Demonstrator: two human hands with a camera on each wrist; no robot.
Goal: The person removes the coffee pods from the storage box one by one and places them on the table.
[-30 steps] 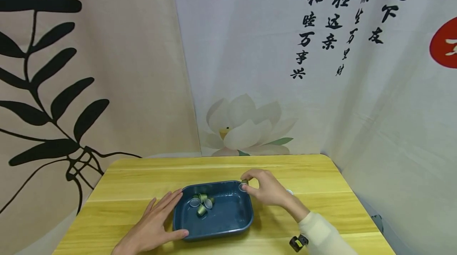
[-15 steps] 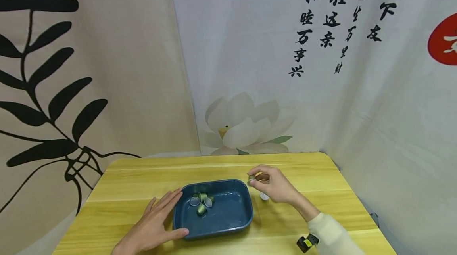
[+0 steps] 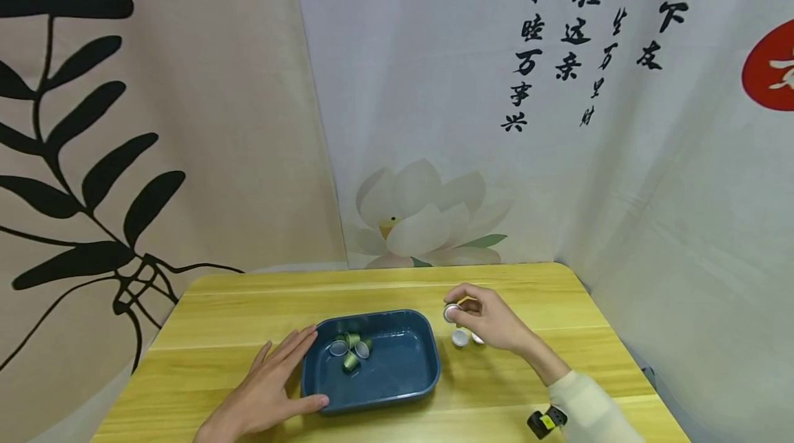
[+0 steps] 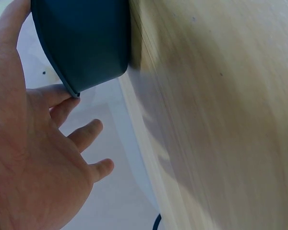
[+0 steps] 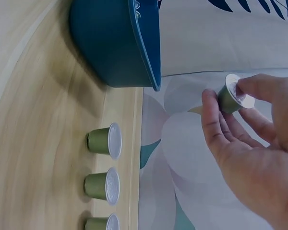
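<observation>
Between the thumb and fingers of my right hand (image 3: 493, 322) is a green coffee capsule (image 5: 226, 99), held above the table to the right of the blue tray (image 3: 397, 377). Its silvery lid faces the head camera. My left hand (image 3: 267, 386) rests against the tray's left end, fingers fairly straight and spread, thumb at the near corner. Several green capsules (image 3: 350, 362) lie jumbled in the tray's left half. Below the right hand, the right wrist view has a row of capsules standing lid up: one capsule (image 5: 102, 141), a second capsule (image 5: 99, 186) and a third, partly cut off.
The wooden table (image 3: 527, 374) carries the tray. Behind it hangs a printed cloth (image 3: 428, 119) with a lotus and writing. A black device (image 3: 547, 422) sits at the right wrist.
My right hand has carried the capsule rightward, away from the tray's far right corner, and tilted its lid toward the head camera. Standing capsules have come into sight beneath. The left hand stays put.
</observation>
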